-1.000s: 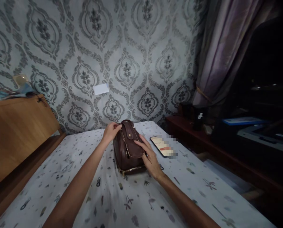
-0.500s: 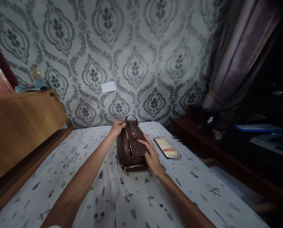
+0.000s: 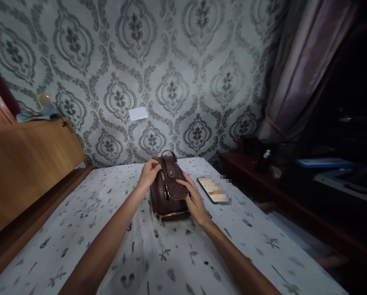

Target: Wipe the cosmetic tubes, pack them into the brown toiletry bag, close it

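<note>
No words or numbers can be read here. The phone (image 3: 213,189) on the bed has a lit screen, but it is blurred out. The white paper (image 3: 138,113) stuck on the wall looks blank from here

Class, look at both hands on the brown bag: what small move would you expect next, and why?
Probably the left hand draws the zip along the top, while the right hand steadies the bag. The left fingertips pinch at the gold zip line near the handle; the right palm lies flat on the flap.
</note>
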A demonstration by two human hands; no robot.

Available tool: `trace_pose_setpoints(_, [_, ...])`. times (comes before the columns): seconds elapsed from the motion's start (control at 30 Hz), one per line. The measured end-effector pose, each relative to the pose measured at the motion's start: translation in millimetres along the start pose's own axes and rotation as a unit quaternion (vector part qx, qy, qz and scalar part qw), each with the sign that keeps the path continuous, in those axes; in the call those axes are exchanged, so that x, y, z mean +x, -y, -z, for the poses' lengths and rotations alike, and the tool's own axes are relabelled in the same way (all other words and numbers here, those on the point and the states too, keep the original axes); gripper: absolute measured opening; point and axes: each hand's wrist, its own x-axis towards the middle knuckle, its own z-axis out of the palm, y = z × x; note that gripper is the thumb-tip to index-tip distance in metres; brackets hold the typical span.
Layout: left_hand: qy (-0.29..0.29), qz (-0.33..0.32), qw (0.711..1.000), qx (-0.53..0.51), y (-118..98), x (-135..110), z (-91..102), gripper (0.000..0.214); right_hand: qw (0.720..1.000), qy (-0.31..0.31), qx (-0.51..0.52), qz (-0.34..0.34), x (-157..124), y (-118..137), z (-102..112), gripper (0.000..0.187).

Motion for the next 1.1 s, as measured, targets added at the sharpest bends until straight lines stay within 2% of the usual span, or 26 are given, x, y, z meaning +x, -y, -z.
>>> trace_pose_setpoints(0.1, [-0.016, -0.08, 0.997, 0.016, -11, -34, 1.5, 0.028, 1.0, 0.0, 0.012, -0.01, 1, 1, 1, 0.04])
trace_pose_setpoints(0.13, [-0.001, -0.158, 0.986, 0.046, -14, -46, 1.7, 0.032, 1.0, -0.001, 0.017, -0.015, 1, 2, 1, 0.04])
trace_pose_setpoints(0.23, [0.11, -0.332, 0.919, 0.182, -19, -76, -0.9, 0.055, 0.999, -0.005, 0.032, -0.019, 2, 3, 1, 0.043])
trace_pose_setpoints(0.3, [0.149, -0.373, 0.874, 0.273, -17, -85, -5.4, 0.06, 0.999, -0.011, 0.036, -0.014, 2, 3, 2, 0.047])
trace_pose_setpoints(0.37, [0.133, -0.378, 0.859, 0.318, -11, -87, -10.0, 0.049, 0.999, -0.01, 0.035, -0.014, 2, 4, 4, 0.046])
trace_pose_setpoints(0.5, [0.072, -0.369, 0.884, 0.276, 3, -82, -14.8, 0.04, 0.999, -0.014, 0.028, -0.021, 7, 3, 10, 0.039])
trace_pose_setpoints(0.63, [0.037, -0.369, 0.9, 0.229, 11, -81, -18.4, 0.036, 0.999, -0.025, -0.046, -0.01, 21, 1, 11, 0.044])
trace_pose_setpoints(0.73, [0.032, -0.38, 0.895, 0.231, 13, -82, -20.9, 0.035, 0.992, -0.026, -0.126, -0.012, 34, 3, 9, 0.046])
trace_pose_setpoints(0.87, [0.041, -0.385, 0.885, 0.257, 14, -84, -20.6, 0.037, 0.979, -0.028, -0.202, -0.022, 43, 6, 7, 0.04])
trace_pose_setpoints(1.0, [0.049, -0.388, 0.877, 0.279, 16, -85, -19.5, 0.04, 0.982, -0.038, -0.186, -0.006, 44, 2, 10, 0.039])
trace_pose_setpoints(1.1, [0.048, -0.398, 0.87, 0.287, 17, -85, -19.7, 0.041, 0.991, -0.006, -0.133, 0.009, 49, -1, 19, 0.036])
